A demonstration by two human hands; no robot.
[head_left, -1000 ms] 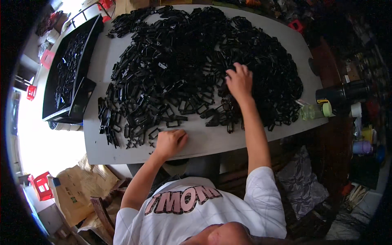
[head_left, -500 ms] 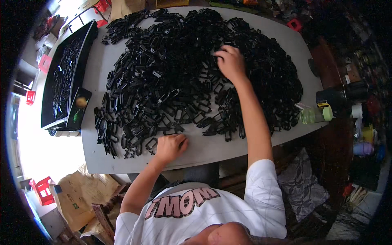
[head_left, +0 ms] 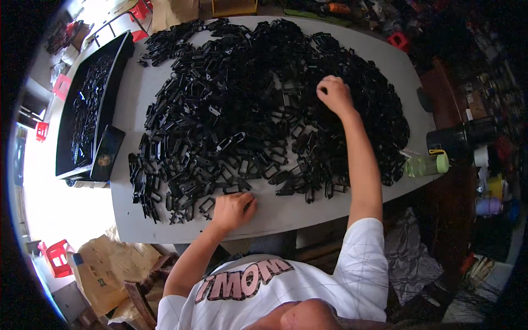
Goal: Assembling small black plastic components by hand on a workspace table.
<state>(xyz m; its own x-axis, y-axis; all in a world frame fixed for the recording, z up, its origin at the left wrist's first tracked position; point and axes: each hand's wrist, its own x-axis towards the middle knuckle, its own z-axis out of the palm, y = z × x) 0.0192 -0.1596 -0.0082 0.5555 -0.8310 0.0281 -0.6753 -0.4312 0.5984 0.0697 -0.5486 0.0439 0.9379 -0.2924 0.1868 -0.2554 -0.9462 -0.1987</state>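
Note:
A broad heap of small black plastic frames [head_left: 214, 110] covers most of the pale table [head_left: 297, 212]. My right hand [head_left: 335, 94] reaches over the right part of the heap, fingers curled together. Whatever they hold, if anything, cannot be made out against the black parts. My left hand [head_left: 234, 210] rests near the table's front edge, just below the nearest frames, its fingers closed. Its grip is hidden, so I cannot see whether a part is in it. Many of the frames are rectangular with an open middle, lying at all angles.
A long black tray [head_left: 124, 60] of dark parts stands at the left, a dark phone-like slab [head_left: 107, 153] leaning on its near end. A green-lidded clear bottle [head_left: 423, 164] is at the table's right edge. Brown paper sacking [head_left: 113, 269] lies below left.
My right hand has moved right and a little nearer over the heap, its fingers drawn in. My left hand stays at the front edge. The whole view has shifted slightly.

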